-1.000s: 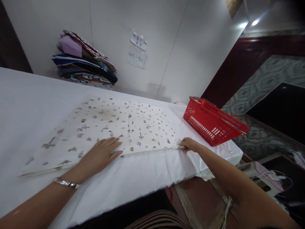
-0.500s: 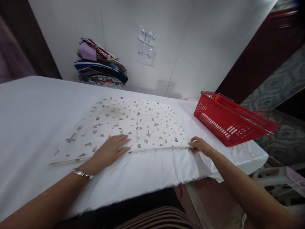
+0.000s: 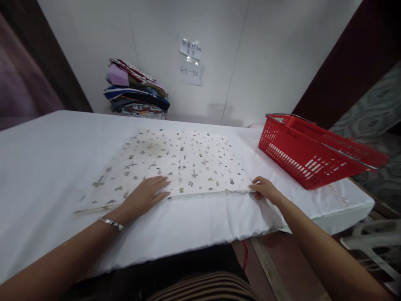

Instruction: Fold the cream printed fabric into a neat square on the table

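Observation:
A folded white cloth (image 3: 175, 161) with small grey, olive and brown leaf-like prints lies flat on a white-covered table (image 3: 194, 225). Its layered edge runs along the side nearest me. My left hand (image 3: 146, 194) rests flat on that near edge, left of the middle, fingers stretched out toward the right. At the near right corner, my right hand (image 3: 265, 189) pinches the cloth's layers between thumb and fingers. A silver bracelet (image 3: 112, 223) circles my left wrist.
A red plastic basket (image 3: 313, 154) with metal handles stands at the table's right end. Several folded fabrics form a stack (image 3: 138, 92) against the wall at the back left. Handwritten paper signs (image 3: 190, 73) hang on the wall. A white plastic stool (image 3: 376, 242) is at lower right.
The camera view has shifted slightly. Both hands keep their places on the cloth, which lies much as before.

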### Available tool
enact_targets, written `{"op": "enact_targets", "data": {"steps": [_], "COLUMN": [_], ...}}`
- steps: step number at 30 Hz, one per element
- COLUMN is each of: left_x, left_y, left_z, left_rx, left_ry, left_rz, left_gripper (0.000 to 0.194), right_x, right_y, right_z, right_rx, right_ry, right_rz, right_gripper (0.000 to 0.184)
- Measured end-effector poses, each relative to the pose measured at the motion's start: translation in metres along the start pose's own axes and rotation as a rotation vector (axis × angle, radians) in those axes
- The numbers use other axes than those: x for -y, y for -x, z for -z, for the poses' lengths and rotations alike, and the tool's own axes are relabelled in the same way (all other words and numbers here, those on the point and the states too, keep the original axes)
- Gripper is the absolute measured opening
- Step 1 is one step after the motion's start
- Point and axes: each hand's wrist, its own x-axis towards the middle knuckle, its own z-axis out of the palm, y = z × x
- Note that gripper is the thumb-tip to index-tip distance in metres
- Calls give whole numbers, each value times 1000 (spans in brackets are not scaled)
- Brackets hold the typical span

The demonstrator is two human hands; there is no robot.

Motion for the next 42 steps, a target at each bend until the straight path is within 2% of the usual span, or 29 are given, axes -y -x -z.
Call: {"op": "enact_targets", "data": {"steps": [4, 6, 9, 12, 16, 21, 32, 38, 42], "left_x": [-16, -28, -47, -58, -62, -63, -65, -67, -67], "left_y": [0, -2, -8, -18, -26, -25, -23, -21, -21], "left_z": [6, 6, 3, -2, -10, -14, -18, -18, -19], "left_rx": [-75, -108, -111, -117, -96, -151, -189, -180, -206], "left_ry": [11, 32, 73, 94, 79, 131, 127, 119, 160], "left_rz": [-59, -134, -232, -284, -295, -253, -204, -187, -155], "left_gripper": [46, 39, 31, 26, 22, 27, 27, 26, 27], "right_x": [-3, -4, -1, 8, 20, 27, 31, 39, 41], "right_y": [5, 9, 17, 22, 21, 13, 19, 15, 11], "right_z": [-5, -6, -12, -26, -52, -70, -80, -89, -94], "right_rx": [-150, -247, -331, -221, -71, -60, -97, -66, -151], "right_ry": [492, 689, 788, 740, 687, 697, 630, 641, 574], "right_rz": [160, 324, 659, 967, 1183, 1199, 1168, 1199, 1192], "right_gripper": [26, 29, 21, 19, 16, 16, 23, 23, 22]}}
